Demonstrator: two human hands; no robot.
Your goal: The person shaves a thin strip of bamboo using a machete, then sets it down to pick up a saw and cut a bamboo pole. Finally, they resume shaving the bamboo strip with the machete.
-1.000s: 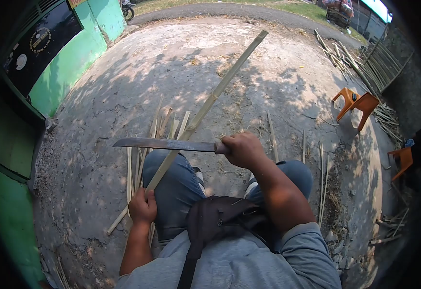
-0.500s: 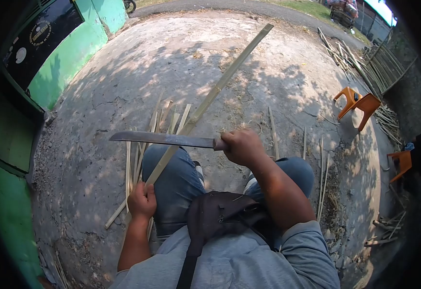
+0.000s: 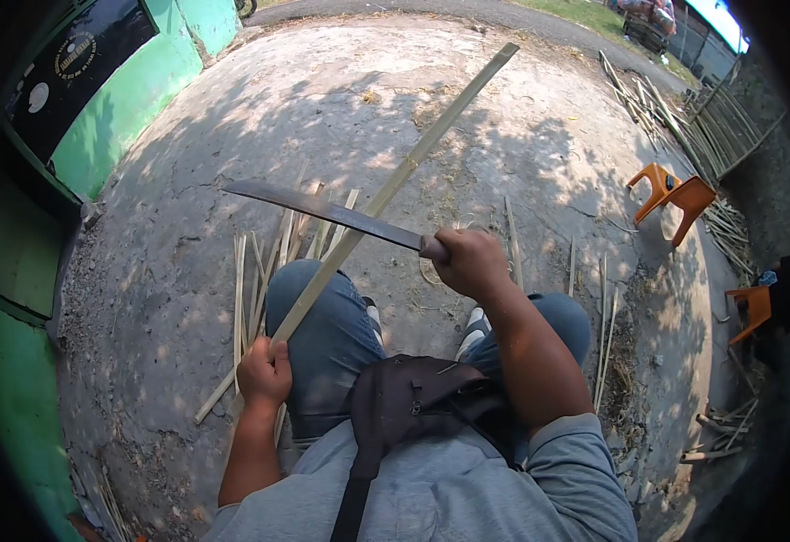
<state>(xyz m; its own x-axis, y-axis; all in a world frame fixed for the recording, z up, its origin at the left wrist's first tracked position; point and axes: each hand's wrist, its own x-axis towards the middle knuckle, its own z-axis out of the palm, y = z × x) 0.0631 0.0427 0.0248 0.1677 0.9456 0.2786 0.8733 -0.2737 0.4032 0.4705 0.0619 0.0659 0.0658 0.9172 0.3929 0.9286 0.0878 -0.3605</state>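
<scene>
A long pale bamboo strip (image 3: 388, 191) slants from my left thigh up and away to the right. My left hand (image 3: 266, 371) is wrapped round its lower end. In my right hand (image 3: 473, 263) is the handle of a machete (image 3: 327, 210). The long blade points left and crosses over the strip above my left knee, its tip slightly raised. Whether the edge touches the strip, I cannot tell. Several loose bamboo strips (image 3: 239, 307) lie on the ground beside my left leg.
Thin strips (image 3: 605, 330) lie right of my right knee. An orange stool (image 3: 672, 200) stands at the right, with another orange seat (image 3: 754, 312) nearer. Bamboo poles (image 3: 653, 117) lie at the back right. A green wall (image 3: 128, 117) runs along the left.
The machete has moved up and away along the strip, and its blade now tilts with the tip higher. My right hand has shifted slightly right and forward. My left hand has hardly moved.
</scene>
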